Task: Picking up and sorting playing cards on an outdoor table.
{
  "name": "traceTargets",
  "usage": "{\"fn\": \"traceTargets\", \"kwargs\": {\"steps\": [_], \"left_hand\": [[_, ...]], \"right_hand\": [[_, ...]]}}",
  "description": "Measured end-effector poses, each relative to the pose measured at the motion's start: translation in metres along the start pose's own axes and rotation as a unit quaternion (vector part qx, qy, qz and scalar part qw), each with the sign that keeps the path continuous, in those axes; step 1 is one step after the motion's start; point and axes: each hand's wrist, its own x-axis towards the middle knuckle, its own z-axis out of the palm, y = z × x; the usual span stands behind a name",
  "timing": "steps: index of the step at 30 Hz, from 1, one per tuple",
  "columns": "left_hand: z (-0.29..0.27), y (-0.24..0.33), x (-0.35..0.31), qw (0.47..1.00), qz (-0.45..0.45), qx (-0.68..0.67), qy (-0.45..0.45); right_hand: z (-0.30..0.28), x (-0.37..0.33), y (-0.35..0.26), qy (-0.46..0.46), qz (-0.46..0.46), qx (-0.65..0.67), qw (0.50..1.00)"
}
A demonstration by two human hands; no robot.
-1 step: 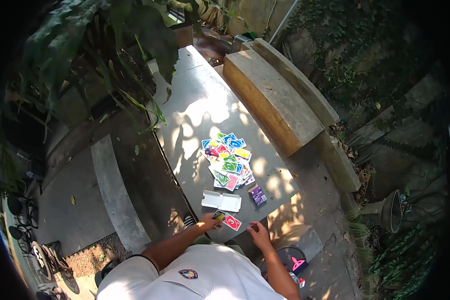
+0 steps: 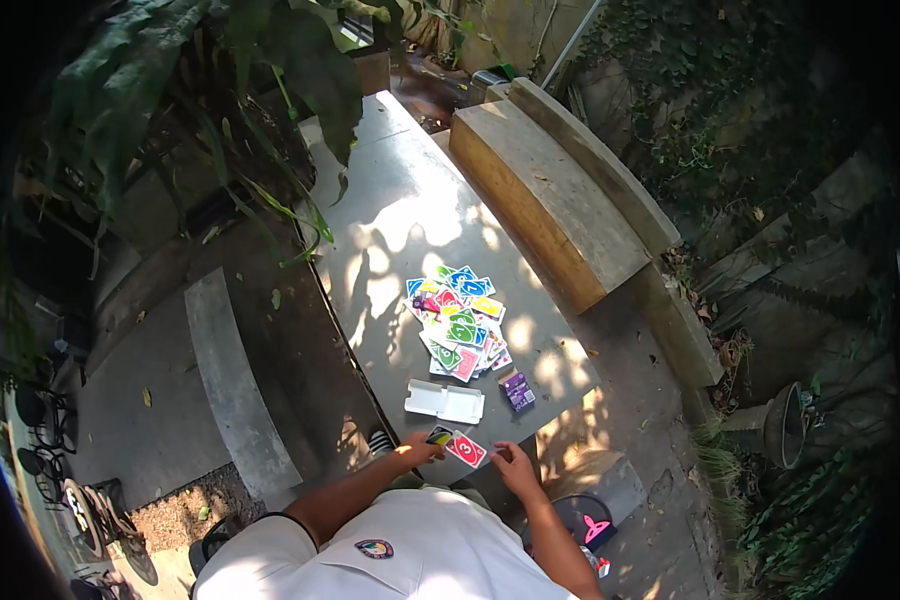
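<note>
Left hand (image 2: pixel 420 450) clamped on dark card (image 2: pixel 439 436), red card (image 2: pixel 466 449) between hands, right hand (image 2: pixel 513 467) at its edge, grip unclear

White shirt (image 2: pixel 450 540), small dark badge (image 2: pixel 375 549)

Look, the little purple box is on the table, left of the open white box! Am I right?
Not quite: the little purple box is on the table, but right of the open white box, as the head view shows.
</note>
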Motion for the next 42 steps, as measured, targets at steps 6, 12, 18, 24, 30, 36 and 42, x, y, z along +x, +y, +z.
{"fn": "traceTargets", "kwargs": {"steps": [6,12,18,24,30,36,42], "left_hand": [[-0.001,-0.012,-0.017,0.999,0.006,0.023,-0.04],[-0.007,-0.01,-0.034,0.971,-0.024,-0.219,-0.095],[-0.006,-0.048,-0.011,0.959,0.048,-0.167,-0.224],[-0.009,-0.052,-0.016,0.932,-0.027,-0.328,-0.154],[0.0,-0.025,-0.038,0.923,-0.081,-0.296,-0.233],[-0.024,-0.045,-0.047,0.878,-0.125,-0.367,-0.283],[-0.025,-0.049,-0.048,0.881,-0.079,-0.419,-0.205]], "right_hand": [[0.042,-0.003,-0.008,-0.116,0.161,0.08,0.977],[0.05,-0.013,-0.001,-0.032,0.206,0.103,0.972],[0.086,-0.025,-0.012,-0.08,0.147,-0.018,0.986],[0.118,-0.039,-0.045,0.002,0.027,-0.393,0.919],[0.138,-0.037,-0.071,-0.136,-0.164,-0.415,0.884],[0.142,-0.029,-0.062,-0.159,-0.154,-0.399,0.89],[0.136,-0.003,-0.055,-0.228,-0.207,-0.36,0.881]]}}
